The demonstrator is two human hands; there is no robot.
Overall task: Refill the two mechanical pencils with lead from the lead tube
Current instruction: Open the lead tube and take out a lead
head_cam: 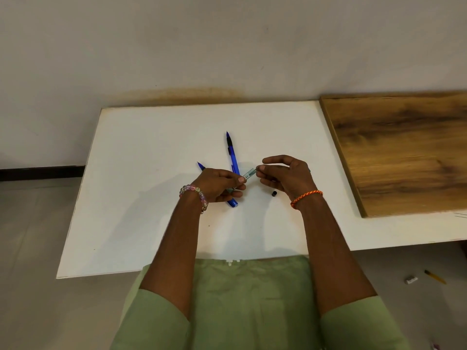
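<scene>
Two blue mechanical pencils lie crossed on the white table (141, 203). One pencil (232, 155) points away from me, its black grip at the far end. The other pencil (201, 166) shows only its tip and its rear end; the rest lies under my left hand (218, 184). A small clear lead tube (249, 175) is held just above the table. My left hand pinches its near end. The fingertips of my right hand (285, 176) pinch its far end. A small black cap (274, 193) lies on the table below my right hand.
A wooden board (404, 152) lies on the table's right side. On the floor at the lower right are a yellow pencil (435, 276) and a small white sharpener (410, 280). A wall stands right behind the table.
</scene>
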